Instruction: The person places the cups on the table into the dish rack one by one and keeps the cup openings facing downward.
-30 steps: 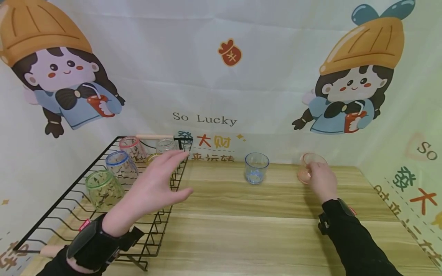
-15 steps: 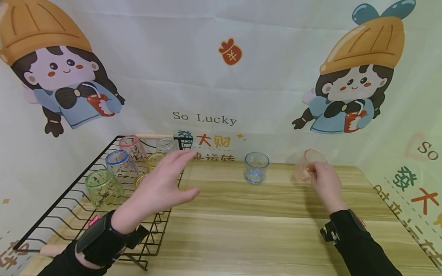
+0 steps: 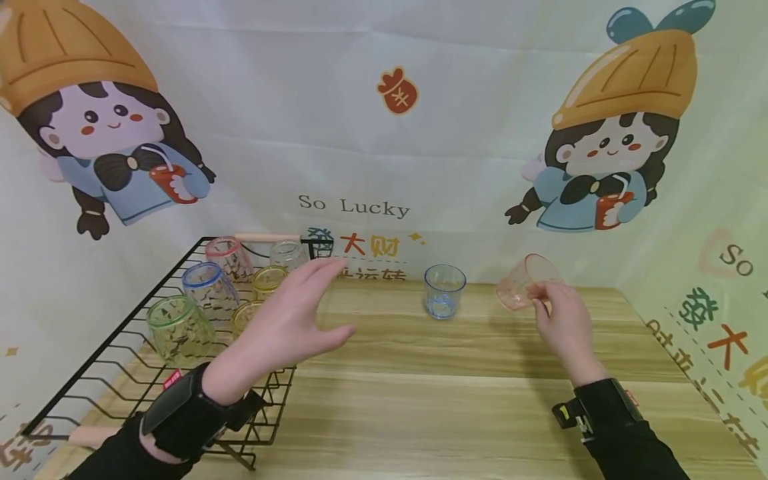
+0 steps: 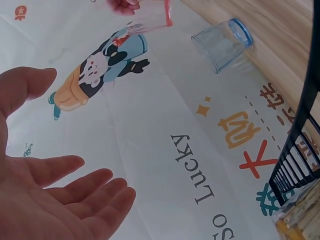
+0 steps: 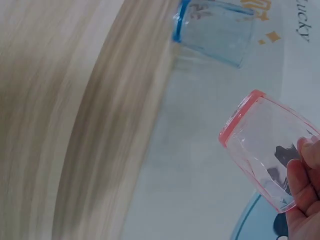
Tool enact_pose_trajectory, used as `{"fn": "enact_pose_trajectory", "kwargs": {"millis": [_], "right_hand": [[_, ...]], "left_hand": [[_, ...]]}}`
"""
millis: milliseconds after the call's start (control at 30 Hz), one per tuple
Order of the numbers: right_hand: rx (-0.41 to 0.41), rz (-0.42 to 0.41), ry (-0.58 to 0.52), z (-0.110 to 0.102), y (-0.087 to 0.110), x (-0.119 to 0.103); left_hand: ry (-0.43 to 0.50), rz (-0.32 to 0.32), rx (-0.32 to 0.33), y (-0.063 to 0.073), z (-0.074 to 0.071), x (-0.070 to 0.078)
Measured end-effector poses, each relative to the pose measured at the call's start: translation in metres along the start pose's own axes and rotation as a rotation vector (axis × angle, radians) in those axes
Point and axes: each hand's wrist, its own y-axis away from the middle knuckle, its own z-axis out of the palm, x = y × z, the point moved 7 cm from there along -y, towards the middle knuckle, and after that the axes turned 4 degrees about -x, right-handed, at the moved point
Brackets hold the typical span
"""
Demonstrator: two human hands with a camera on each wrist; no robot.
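My right hand [image 3: 564, 323] pinches a clear pink-tinted drinking glass [image 3: 517, 285] by its side near the rim. The glass is tilted above the table, its thick base pointing down and left; the right wrist view shows that pink base [image 5: 240, 120] clear of the tabletop. To its left, a blue-tinted glass [image 3: 444, 290] stands upright at the back of the table. My left hand [image 3: 279, 320] hovers over the right side of a black wire rack [image 3: 112, 337], fingers extended and thumb apart, holding nothing. It partly hides the glasses behind it.
In the rack several glasses sit upside down: green [image 3: 180, 330], blue [image 3: 210, 287], red [image 3: 230, 259], yellow [image 3: 269, 280] and clear [image 3: 288, 253]. A printed cloth [image 3: 468, 167] hangs behind the wooden table [image 3: 432, 413] and along its sides.
My right hand has lifted the pink glass off the table, tilting it with its base swinging left. My left hand has drifted slightly right, uncovering more of the yellow glasses.
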Motion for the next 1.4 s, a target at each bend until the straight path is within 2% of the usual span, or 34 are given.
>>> {"fn": "enact_pose_trajectory", "kwargs": {"millis": [233,767,1133,1400], "right_hand": [[0.070,-0.079,-0.050,-0.008,-0.002,-0.022],[0.162,-0.180,-0.169,-0.022,-0.003,-0.062],[0.213,-0.222,-0.275,-0.024,-0.002,-0.094],[0.221,-0.218,-0.359,-0.025,-0.003,-0.117]], "left_hand": [[0.021,0.013,0.012,-0.001,0.002,0.006],[0.025,0.055,0.026,-0.002,0.008,0.013],[0.045,0.084,0.044,-0.003,0.009,0.018],[0.096,0.138,0.083,-0.003,0.009,0.026]]}}
